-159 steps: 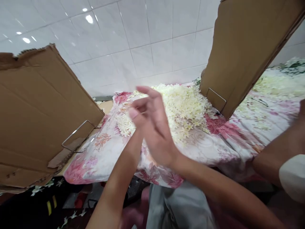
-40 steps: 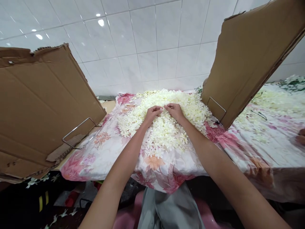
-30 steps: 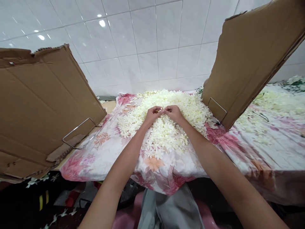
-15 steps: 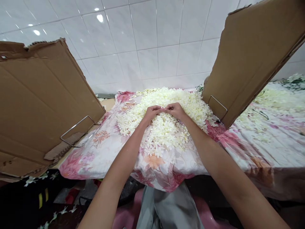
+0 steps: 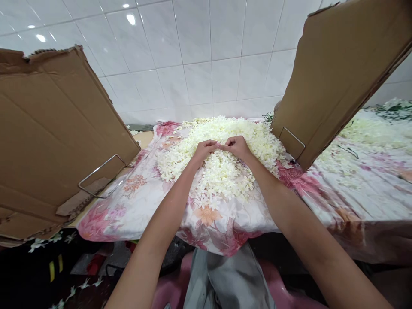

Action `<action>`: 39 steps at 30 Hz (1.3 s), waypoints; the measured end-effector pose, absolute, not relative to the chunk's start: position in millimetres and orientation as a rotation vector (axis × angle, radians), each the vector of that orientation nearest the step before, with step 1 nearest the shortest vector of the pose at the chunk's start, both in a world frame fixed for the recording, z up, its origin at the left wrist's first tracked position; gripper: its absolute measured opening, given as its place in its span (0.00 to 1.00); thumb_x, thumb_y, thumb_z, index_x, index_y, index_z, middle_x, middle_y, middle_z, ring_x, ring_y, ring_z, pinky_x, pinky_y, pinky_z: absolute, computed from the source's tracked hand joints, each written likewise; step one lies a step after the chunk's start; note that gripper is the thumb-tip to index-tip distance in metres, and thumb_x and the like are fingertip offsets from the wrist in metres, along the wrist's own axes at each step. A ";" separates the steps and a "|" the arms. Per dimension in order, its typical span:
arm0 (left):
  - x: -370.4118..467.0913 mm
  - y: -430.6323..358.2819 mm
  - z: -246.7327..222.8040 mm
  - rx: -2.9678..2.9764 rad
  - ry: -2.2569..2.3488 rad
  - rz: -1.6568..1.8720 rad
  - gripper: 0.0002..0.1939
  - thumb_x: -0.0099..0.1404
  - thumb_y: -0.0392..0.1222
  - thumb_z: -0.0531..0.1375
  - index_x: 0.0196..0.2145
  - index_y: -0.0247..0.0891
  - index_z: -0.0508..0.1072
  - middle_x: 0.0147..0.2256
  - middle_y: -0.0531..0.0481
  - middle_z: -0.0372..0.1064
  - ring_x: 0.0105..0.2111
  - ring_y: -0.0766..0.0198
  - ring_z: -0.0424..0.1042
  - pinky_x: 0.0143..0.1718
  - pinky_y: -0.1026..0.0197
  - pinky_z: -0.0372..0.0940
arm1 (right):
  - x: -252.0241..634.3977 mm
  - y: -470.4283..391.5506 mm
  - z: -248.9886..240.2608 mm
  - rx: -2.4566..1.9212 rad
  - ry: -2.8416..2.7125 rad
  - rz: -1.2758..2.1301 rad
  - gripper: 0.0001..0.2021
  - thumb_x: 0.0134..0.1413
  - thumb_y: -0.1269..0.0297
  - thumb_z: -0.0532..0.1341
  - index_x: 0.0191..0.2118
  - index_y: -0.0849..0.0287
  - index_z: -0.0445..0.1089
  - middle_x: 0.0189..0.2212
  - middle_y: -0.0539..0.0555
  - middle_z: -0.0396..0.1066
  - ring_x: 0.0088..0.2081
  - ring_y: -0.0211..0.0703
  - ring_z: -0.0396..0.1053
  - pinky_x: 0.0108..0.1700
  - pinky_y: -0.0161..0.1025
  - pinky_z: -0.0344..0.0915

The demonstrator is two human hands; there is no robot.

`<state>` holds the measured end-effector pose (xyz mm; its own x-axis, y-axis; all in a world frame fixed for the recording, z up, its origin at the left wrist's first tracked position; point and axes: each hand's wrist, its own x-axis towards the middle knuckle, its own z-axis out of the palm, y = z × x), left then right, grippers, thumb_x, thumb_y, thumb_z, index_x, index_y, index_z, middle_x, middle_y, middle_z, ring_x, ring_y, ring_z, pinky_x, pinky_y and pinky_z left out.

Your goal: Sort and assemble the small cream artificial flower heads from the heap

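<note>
A broad pile of small creamy-white flowers [image 5: 222,176] lies on a floral cloth [image 5: 135,214]. Over the middle of the pile, my left hand [image 5: 205,151] and my right hand [image 5: 237,146] meet fingertip to fingertip. Both are closed in a pinch, thumbs against forefingers. Whatever sits between the fingertips is too small to make out, and the blossoms around it are the same pale colour.
Cardboard panels with wire stands rise on the left [image 5: 58,137] and right [image 5: 331,77]. Behind the pile is a white tiled wall [image 5: 196,81]. More flowers [image 5: 370,133] lie beyond the right panel. A pink seat [image 5: 277,283] shows below.
My hands stay together at nearly the same spot, with only slight finger movement. The whole view has shifted a little; the flowers look unchanged.
</note>
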<state>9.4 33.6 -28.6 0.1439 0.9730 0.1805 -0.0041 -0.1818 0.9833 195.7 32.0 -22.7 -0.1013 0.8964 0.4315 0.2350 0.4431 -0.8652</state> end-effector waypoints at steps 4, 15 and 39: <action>10.8 32.7 -28.4 1.370 1.057 1.271 0.22 0.47 0.57 0.77 0.29 0.37 0.80 0.29 0.50 0.75 0.31 0.64 0.68 0.35 0.61 0.63 | 194.2 33.3 -23.9 -1.008 -1.616 0.759 0.34 0.20 0.34 0.78 0.17 0.60 0.66 0.16 0.48 0.61 0.23 0.34 0.53 0.26 0.37 0.50; 14.0 39.9 -30.0 1.352 1.057 1.426 0.09 0.61 0.43 0.69 0.32 0.38 0.75 0.23 0.54 0.69 0.23 0.69 0.61 0.28 0.64 0.56 | 191.2 32.9 -23.1 -0.994 -1.533 0.808 0.35 0.27 0.30 0.76 0.19 0.57 0.62 0.17 0.45 0.55 0.24 0.33 0.50 0.26 0.36 0.46; 13.8 33.4 -28.3 1.348 1.098 1.373 0.13 0.63 0.46 0.70 0.29 0.37 0.73 0.26 0.54 0.69 0.25 0.69 0.64 0.30 0.64 0.62 | 190.8 39.9 -28.6 -0.996 -1.600 0.903 0.28 0.38 0.36 0.71 0.25 0.60 0.72 0.20 0.47 0.60 0.26 0.37 0.54 0.29 0.38 0.50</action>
